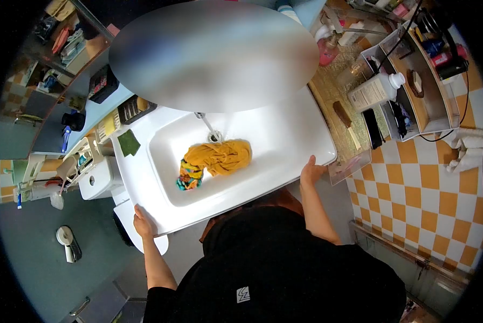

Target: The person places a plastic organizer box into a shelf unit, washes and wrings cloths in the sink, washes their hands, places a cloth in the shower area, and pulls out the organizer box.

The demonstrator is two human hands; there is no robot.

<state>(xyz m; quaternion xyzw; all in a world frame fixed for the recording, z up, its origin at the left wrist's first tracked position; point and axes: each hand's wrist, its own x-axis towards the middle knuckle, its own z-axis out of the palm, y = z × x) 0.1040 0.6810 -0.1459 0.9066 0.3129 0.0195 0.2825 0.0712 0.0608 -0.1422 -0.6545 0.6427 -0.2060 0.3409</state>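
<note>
A white sink (290, 134) with a wide counter spreads out in front of me. In its basin lies a bunched mustard-yellow cloth (220, 156), with a multicoloured patterned piece (190, 175) at its left end. The metal tap (212, 128) points down toward the drain just behind the cloth. My left hand (143, 222) grips the front left corner of the sink, its fingers partly hidden at the rim. At the right part of the front edge, my right hand (312, 171) holds the rim, with some fingers out of sight. Both hands are apart from the cloth.
A green pad (128, 144) lies on the sink's left ledge, near a soap dish (109, 124). On the right ledge are a brush (345, 118), a phone (373, 128) and a white bottle (376, 91). A toilet (93, 180) stands left.
</note>
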